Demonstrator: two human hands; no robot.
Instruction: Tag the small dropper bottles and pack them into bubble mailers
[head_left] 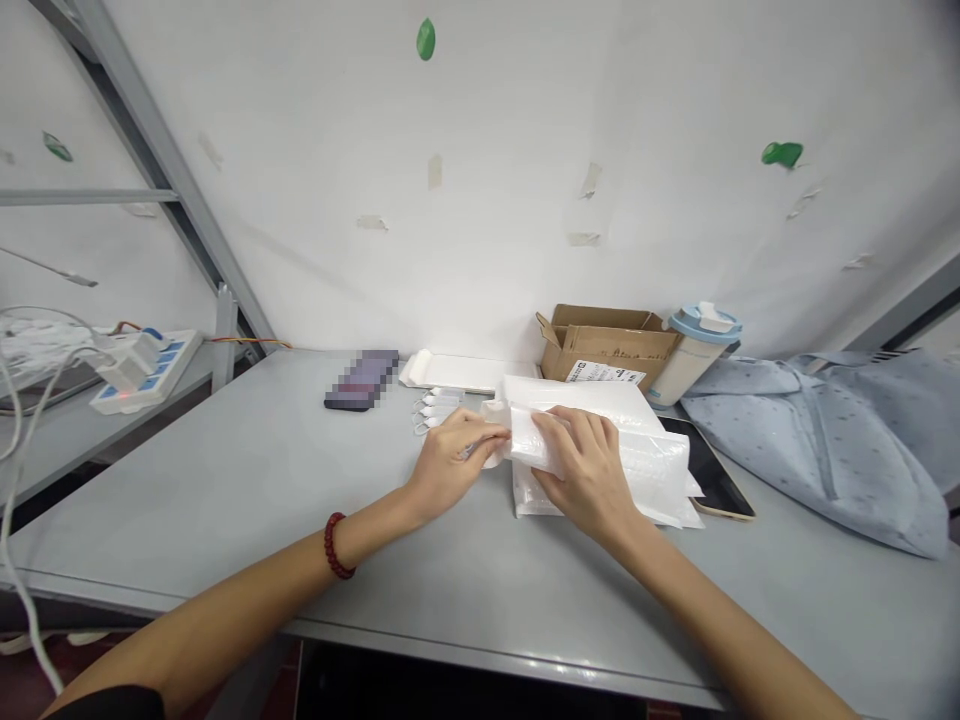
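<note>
A white bubble mailer [652, 470] is in my right hand [589, 475], the thumb underneath and the fingers across its top near the left end. At that end my left hand [450, 460] is closed in a pinch. Something small and whitish shows between its fingers, too hidden to name. The white flap [495, 412] of the mailer stands out beside these fingertips. More white bubble mailers [577, 395] lie beneath and behind the held one. Just behind my left hand are several small white tube-like pieces [439, 400] with thin loops.
A phone [364, 380] lies left, a white stack [465, 372] behind. An open cardboard box [611, 340], a lidded cup [690, 355], a dark tablet [712, 470] and grey-blue patterned cloth [817, 440] stand or lie right. A power strip [150, 370] sits far left.
</note>
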